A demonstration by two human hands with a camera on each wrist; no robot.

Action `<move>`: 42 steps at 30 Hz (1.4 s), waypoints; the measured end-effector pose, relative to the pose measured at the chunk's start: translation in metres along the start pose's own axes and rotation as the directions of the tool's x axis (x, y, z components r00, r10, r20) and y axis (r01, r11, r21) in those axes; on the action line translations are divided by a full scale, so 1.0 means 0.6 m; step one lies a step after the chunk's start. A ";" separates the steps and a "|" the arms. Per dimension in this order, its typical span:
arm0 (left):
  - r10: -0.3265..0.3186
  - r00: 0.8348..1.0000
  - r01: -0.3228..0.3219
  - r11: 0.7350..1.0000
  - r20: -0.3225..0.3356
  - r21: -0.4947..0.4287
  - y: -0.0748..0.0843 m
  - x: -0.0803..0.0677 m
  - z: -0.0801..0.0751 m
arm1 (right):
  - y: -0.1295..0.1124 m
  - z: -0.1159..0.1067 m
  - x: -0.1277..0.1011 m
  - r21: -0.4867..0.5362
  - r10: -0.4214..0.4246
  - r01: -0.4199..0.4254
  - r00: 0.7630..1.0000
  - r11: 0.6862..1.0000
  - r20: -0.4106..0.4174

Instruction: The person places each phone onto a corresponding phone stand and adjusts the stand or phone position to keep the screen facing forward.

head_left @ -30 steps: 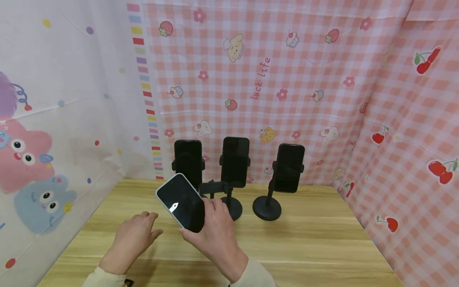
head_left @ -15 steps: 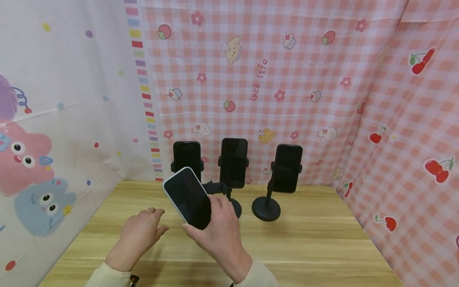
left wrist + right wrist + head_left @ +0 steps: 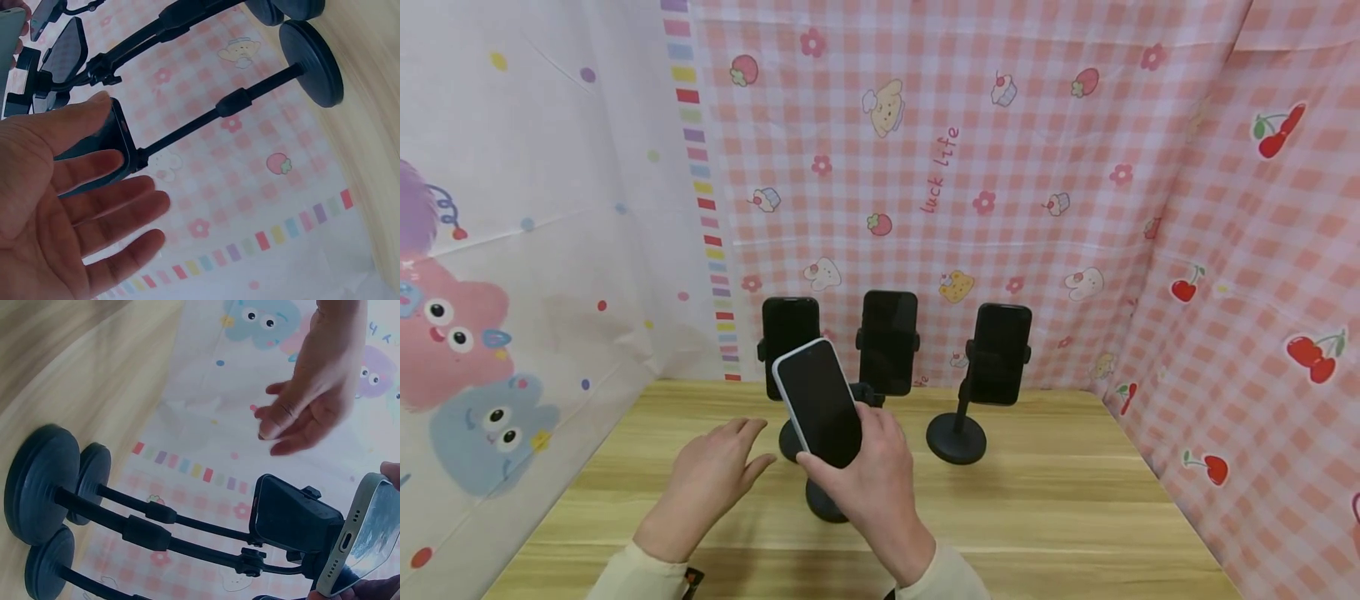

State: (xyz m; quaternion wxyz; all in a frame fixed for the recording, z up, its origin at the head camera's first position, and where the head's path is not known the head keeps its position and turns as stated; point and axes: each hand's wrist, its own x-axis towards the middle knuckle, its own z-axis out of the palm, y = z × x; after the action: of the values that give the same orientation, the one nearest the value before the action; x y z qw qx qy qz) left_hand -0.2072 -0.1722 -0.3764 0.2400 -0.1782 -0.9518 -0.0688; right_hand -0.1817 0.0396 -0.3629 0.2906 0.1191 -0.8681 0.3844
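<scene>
Since the earlier frames the white-edged phone (image 3: 818,402) has swung from a leftward slant to nearly upright and travelled rightward and away from the person, and the left hand (image 3: 713,475) has advanced across the wooden table (image 3: 1060,508) toward the stands. The right hand (image 3: 871,483) grips the phone by its lower end, fingers and thumb curled round the bottom edge, dark screen facing the person (the right wrist view shows the pale case and the charging port at the bottom edge (image 3: 360,545)). The phone is held above the table, directly over a fourth, empty stand whose round black base (image 3: 826,503) sits on the table just nearer the person than the other three bases; its clamp is hidden behind the phone, and whether the phone touches it cannot be determined. The left hand holds nothing: fingers straight and slightly spread, palm down, hovering just left of the phone, not in contact with it. The left wrist view confirms the spread fingers (image 3: 119,206). Behind the phone, three black stands stand in a row against the pink checked backdrop (image 3: 1000,167), each clamping a dark-screened phone upright: the left one (image 3: 790,329) partly hidden behind the held phone, the middle one (image 3: 889,342) just right of it, the right one (image 3: 1000,354) farther right, with its base (image 3: 956,438) fully visible.
</scene>
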 end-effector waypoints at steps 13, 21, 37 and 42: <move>0.194 0.936 -0.212 0.977 -0.294 -0.030 0.029 0.033 0.000 | 0.004 0.002 -0.003 0.104 0.122 -0.125 0.992 0.987 0.033; 0.253 0.885 -0.285 0.958 -0.390 -0.026 0.046 0.061 0.008 | 0.012 0.007 -0.003 0.125 0.170 -0.171 0.985 0.977 0.017; 0.305 0.828 -0.386 0.919 -0.471 -0.082 0.051 0.078 0.017 | 0.020 0.016 -0.006 0.191 0.259 -0.259 0.965 0.947 0.026; 0.318 0.799 -0.425 0.899 -0.510 -0.105 0.051 0.080 0.023 | 0.027 0.021 -0.004 0.216 0.288 -0.288 0.957 0.933 0.029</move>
State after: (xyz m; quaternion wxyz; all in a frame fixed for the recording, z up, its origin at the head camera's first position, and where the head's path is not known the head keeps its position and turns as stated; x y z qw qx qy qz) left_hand -0.2413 -0.1261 -0.3641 0.4564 -0.3645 -0.7949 -0.1642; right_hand -0.1919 0.0411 -0.3809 0.2176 0.0213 -0.8283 0.5159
